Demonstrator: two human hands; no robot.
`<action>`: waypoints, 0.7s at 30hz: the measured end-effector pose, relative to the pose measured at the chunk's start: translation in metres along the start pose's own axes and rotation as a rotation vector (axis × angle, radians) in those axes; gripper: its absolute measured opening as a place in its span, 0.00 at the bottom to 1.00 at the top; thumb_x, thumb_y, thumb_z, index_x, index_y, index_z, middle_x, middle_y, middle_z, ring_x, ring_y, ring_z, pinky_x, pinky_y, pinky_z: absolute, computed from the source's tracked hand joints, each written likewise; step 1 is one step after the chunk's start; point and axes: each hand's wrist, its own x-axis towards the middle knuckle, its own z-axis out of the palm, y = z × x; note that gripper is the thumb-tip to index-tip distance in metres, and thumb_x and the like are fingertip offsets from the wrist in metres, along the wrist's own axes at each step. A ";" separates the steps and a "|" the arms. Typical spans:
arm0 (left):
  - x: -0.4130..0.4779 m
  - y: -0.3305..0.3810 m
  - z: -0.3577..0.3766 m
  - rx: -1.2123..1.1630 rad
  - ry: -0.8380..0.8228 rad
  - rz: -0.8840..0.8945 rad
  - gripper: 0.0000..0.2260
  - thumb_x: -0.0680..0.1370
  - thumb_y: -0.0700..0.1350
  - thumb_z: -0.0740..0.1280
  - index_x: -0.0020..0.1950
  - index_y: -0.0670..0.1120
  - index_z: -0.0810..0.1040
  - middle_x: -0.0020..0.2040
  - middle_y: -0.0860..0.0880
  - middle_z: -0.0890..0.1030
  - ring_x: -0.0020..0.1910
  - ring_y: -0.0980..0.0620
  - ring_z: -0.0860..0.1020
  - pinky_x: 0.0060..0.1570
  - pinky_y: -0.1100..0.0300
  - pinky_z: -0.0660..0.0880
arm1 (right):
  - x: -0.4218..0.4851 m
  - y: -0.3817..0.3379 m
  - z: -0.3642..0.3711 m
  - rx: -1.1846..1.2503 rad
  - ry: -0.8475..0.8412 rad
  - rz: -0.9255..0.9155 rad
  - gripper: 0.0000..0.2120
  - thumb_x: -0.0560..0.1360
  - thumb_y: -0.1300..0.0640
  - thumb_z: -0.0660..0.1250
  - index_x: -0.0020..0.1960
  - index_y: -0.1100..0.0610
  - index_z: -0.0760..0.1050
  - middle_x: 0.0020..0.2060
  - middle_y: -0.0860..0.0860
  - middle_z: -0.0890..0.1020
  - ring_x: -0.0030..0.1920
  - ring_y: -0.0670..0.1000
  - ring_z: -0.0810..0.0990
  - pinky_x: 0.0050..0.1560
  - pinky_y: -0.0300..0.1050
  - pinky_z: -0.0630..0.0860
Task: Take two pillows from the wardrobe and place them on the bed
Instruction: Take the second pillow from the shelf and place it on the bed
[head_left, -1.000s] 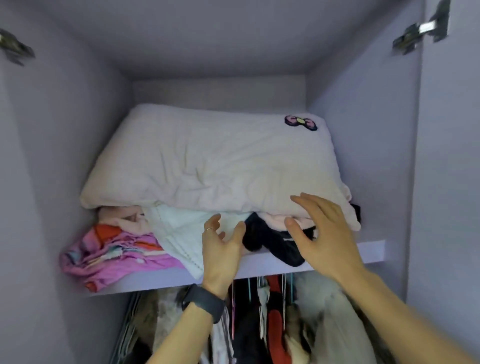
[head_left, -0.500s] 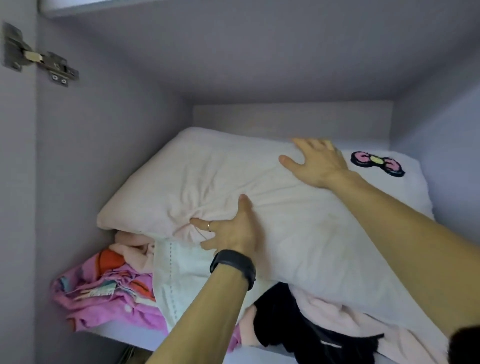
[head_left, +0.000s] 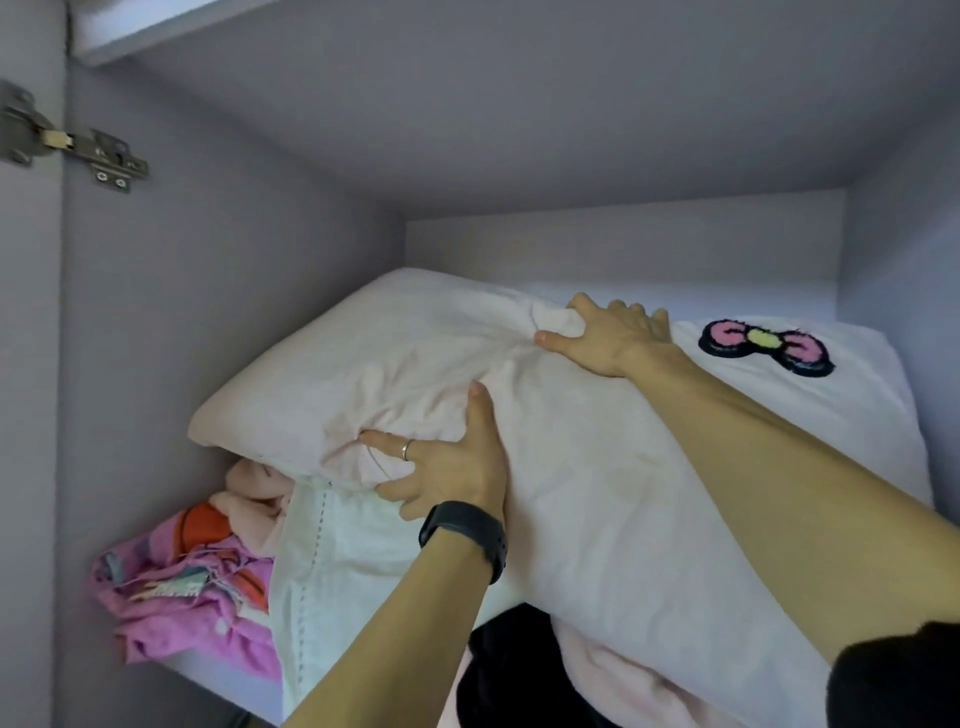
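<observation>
A large pale pink pillow with a pink bow patch lies on top of a pile on the wardrobe's upper shelf. My left hand grips a bunch of the pillow's fabric near its front left corner; a ring and a black wristband show. My right hand is farther back on the pillow's top, fingers curled into the cloth. A white pillow or folded case with stitched edge lies under the pink pillow. The bed is out of view.
Under the pillow lie a pink patterned cloth, a peach plush item and a black garment. The wardrobe's lilac walls close in at left, back and right. A metal door hinge sits at upper left.
Both hands have gone from hovering at the shelf's front edge onto the pillow. Fingers have since dug into the fabric, bunching it; the view has moved closer.
</observation>
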 end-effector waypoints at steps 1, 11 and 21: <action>-0.002 0.000 -0.003 -0.004 0.011 0.016 0.56 0.67 0.76 0.66 0.79 0.61 0.30 0.78 0.34 0.50 0.68 0.32 0.67 0.67 0.39 0.64 | -0.004 -0.001 -0.003 0.027 0.054 -0.005 0.38 0.69 0.20 0.51 0.71 0.42 0.64 0.64 0.58 0.75 0.64 0.61 0.72 0.57 0.57 0.62; -0.038 0.007 -0.063 -0.289 0.060 0.177 0.56 0.64 0.70 0.74 0.79 0.64 0.39 0.75 0.39 0.56 0.71 0.38 0.62 0.63 0.45 0.63 | -0.093 -0.029 -0.074 0.151 0.649 -0.041 0.32 0.69 0.23 0.59 0.56 0.48 0.70 0.52 0.57 0.77 0.55 0.62 0.74 0.53 0.57 0.64; -0.085 0.007 -0.199 -0.395 0.094 0.392 0.50 0.67 0.67 0.76 0.78 0.68 0.45 0.75 0.44 0.57 0.64 0.43 0.69 0.59 0.51 0.67 | -0.208 -0.096 -0.139 0.371 0.821 0.001 0.35 0.66 0.26 0.66 0.59 0.51 0.69 0.54 0.52 0.79 0.55 0.59 0.76 0.50 0.53 0.60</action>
